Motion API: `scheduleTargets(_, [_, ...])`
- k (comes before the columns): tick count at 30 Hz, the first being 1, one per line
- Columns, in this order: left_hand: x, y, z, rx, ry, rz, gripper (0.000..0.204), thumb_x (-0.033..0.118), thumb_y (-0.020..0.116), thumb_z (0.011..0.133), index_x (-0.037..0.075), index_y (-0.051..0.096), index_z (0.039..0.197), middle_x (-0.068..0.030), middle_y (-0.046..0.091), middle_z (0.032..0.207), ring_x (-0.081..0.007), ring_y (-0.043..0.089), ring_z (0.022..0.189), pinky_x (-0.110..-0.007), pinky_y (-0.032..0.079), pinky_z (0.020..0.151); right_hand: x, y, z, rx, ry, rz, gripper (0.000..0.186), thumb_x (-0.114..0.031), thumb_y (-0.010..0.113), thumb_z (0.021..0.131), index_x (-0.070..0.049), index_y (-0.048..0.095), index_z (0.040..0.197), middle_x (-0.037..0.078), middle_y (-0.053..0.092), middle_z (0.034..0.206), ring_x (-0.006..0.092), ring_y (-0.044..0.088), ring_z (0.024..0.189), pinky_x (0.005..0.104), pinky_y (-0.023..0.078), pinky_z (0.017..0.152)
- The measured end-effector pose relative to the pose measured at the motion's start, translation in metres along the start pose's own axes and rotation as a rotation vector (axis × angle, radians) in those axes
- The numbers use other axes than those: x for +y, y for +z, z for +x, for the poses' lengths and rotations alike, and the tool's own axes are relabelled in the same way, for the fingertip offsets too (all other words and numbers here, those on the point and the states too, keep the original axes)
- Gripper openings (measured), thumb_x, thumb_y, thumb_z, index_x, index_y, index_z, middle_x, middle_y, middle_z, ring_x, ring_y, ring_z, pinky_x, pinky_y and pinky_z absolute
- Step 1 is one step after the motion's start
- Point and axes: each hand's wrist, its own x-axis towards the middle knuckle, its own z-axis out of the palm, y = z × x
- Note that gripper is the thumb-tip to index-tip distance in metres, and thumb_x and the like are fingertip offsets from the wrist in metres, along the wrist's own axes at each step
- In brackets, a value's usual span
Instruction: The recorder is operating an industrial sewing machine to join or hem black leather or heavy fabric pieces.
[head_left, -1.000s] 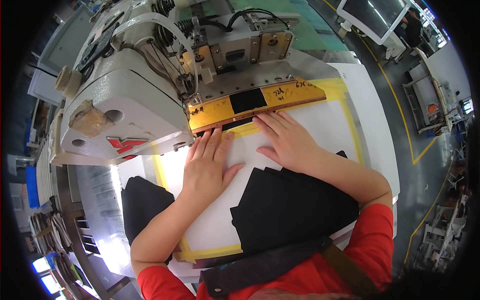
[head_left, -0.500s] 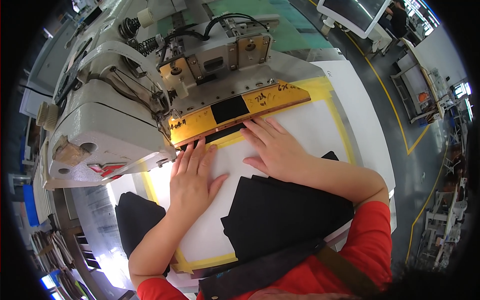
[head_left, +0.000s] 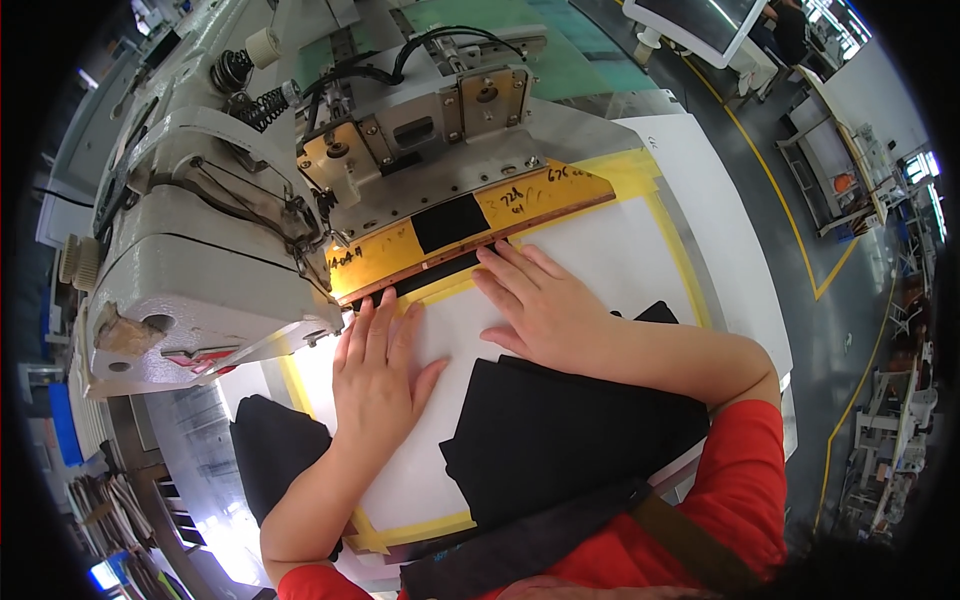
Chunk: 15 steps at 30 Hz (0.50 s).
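A narrow strip of black fabric [head_left: 440,270] shows along the front edge of a yellow clamp plate [head_left: 375,250] on the sewing machine [head_left: 210,270]. My left hand [head_left: 375,365] lies flat, fingertips at the strip's left end, close to the needle area. Farther right, my right hand [head_left: 540,305] has its fingers stretched out, the tips touching the strip's right part at the plate's edge. Neither hand grips anything. Below my right forearm lies a stack of black fabric pieces [head_left: 570,430]. More black fabric [head_left: 275,450] rests beside my left forearm.
Yellow tape [head_left: 685,265] borders the white work surface [head_left: 450,400]. The machine head stands close on the left, with a metal clamp carriage [head_left: 420,180] behind the plate. A screen [head_left: 700,25] hangs at the far right. Beyond the table, a person [head_left: 785,35] sits by the aisle.
The view has shifted a little, so the machine appears slightly farther left. Both hands stay flat at the plate's front edge, with hardly any movement along the fabric strip.
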Motion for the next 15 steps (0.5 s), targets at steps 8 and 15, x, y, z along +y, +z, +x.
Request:
scheduleTargets(8, [0.0002,0.0031,-0.0047,-0.037,-0.039,0.030,0.061,0.042,0.068,0.083,0.009,0.054,0.133,-0.0155,0.044,0.144,-0.0339,0.043,0.131,-0.045,0.037,0.102,-0.0001,-0.0017,0.0020,-0.019,0.008,-0.028,0.061,-0.036,0.067,0.085,0.004,0.051,0.127,0.021,0.049,0.134,0.0343,0.048,0.127,0.0467,0.032,0.110])
scheduleTargets(15, [0.0038,0.0033,-0.0075,-0.019,-0.068,0.015,0.061,0.040,0.070,0.081,0.011,0.054,0.133,-0.0134,0.046,0.143,-0.0348,0.043,0.131,-0.045,0.038,0.100,-0.0010,-0.0019,0.0013,-0.015,0.007,-0.082,0.060,-0.035,0.069,0.084,0.003,0.052,0.128,0.019,0.050,0.133,0.0323,0.048,0.126,0.0453,0.032,0.110])
